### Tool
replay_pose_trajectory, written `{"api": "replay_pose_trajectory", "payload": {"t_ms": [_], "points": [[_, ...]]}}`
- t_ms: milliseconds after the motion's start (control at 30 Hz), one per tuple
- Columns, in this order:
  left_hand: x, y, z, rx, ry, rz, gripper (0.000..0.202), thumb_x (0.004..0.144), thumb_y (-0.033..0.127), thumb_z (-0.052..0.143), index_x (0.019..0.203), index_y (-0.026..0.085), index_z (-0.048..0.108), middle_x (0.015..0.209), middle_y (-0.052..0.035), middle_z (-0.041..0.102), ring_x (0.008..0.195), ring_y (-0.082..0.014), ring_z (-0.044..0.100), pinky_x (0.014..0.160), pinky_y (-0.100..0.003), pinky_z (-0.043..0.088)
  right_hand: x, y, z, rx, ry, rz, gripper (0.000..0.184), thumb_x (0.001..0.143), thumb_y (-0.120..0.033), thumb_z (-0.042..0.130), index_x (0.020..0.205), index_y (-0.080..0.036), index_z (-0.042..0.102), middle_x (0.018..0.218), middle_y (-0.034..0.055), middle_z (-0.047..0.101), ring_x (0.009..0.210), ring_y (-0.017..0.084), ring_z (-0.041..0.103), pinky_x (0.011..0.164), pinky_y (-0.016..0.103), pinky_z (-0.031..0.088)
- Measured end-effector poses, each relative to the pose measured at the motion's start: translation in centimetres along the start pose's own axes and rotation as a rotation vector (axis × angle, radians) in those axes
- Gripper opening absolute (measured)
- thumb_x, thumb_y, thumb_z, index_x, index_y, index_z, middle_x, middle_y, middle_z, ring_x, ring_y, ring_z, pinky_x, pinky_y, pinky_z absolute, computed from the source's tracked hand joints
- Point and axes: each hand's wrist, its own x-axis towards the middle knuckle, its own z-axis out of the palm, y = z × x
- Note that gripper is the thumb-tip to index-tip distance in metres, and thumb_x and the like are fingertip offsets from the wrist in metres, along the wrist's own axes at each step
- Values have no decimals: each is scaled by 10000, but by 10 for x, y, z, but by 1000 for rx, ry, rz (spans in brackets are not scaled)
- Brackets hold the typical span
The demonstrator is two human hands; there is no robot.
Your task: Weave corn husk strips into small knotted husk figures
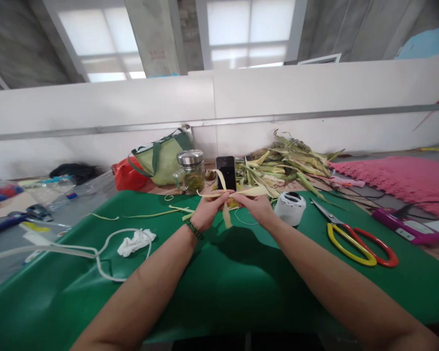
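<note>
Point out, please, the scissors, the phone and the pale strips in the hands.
Scissors (pixel 340 223), head view: where blades meet handles.
Phone (pixel 229 171), head view: its dark screen.
Pale strips (pixel 226 217), head view: the hanging end.

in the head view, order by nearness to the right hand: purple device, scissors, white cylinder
1. White cylinder, just right of the right hand
2. Scissors, farther right
3. Purple device, right, beyond the scissors
</note>
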Motion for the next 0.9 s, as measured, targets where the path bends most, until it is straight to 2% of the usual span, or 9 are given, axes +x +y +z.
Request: {"api": "replay_pose_trajectory", "payload": {"t_ms": [133,300,433,500,567,633,700,767,900], "points": [[1,5,-5,231,47,115,266,631,385,752,697,133,699,554,6,583,573,-98,509,585,-222,406,3,-1,-4,2,113,51,259,581,-407,672,586,-148,688,576,47,644,517,131,528,514,272,449],[-1,9,-4,278,27,-4,318,601,413,760,694,131,646,545,4,586,551,-111,531,557,-232,428,1,-9,-15,-168,90,-18,324,648,-434,635,514,-140,657,446,28,557,442,118,476,446,252,374],[-2,8,-5,269,22,8,358,577,445,765,643,130,609,535,20,551,542,-94,516,551,-220,438,-2,-15,-17,-196,-27,-93,331,657,-434,631,479,-158,585,446,15,544,419,100,454,435,240,367],[-1,7,-7,292,-32,29,371,576,453,764,613,122,602,529,24,536,530,-82,492,548,-216,441,-3,-15,-15,-185,-136,-63,365,668,-478,621,491,-162,569,434,4,528,401,92,443,418,229,356],[0,6,-9,301,-61,36,375,577,453,765,619,113,610,530,25,535,521,-75,481,546,-215,445,-4,-13,-11,-240,-190,-42,423,702,-519,591,471,-167,544,392,-9,480,381,86,421,403,222,330],[1,6,-12,289,-73,26,378,577,449,768,632,107,619,542,20,546,520,-74,491,551,-216,453,-6,-10,-7,-347,-163,-62,446,739,-516,566,457,-171,532,388,-9,469,390,88,421,408,223,316],[4,6,-16,272,-85,3,380,566,443,779,644,103,627,573,7,573,537,-83,526,571,-224,472,-10,-7,-4,-420,-118,-117,425,770,-484,550,481,-173,550,441,2,523,425,95,448,430,224,325],[7,6,-21,262,-105,-16,383,557,442,787,659,102,640,591,-1,593,552,-94,555,591,-237,492,-15,-6,-1,-431,-86,-171,395,786,-464,542,518,-176,569,494,4,564,460,100,473,455,225,341],[11,6,-29,272,-136,-7,376,564,436,789,676,102,659,563,5,597,531,-97,560,585,-251,509,-23,-9,0,-436,-60,-227,404,794,-453,542,494,-183,540,461,-10,517,481,107,480,502,233,360]]}}
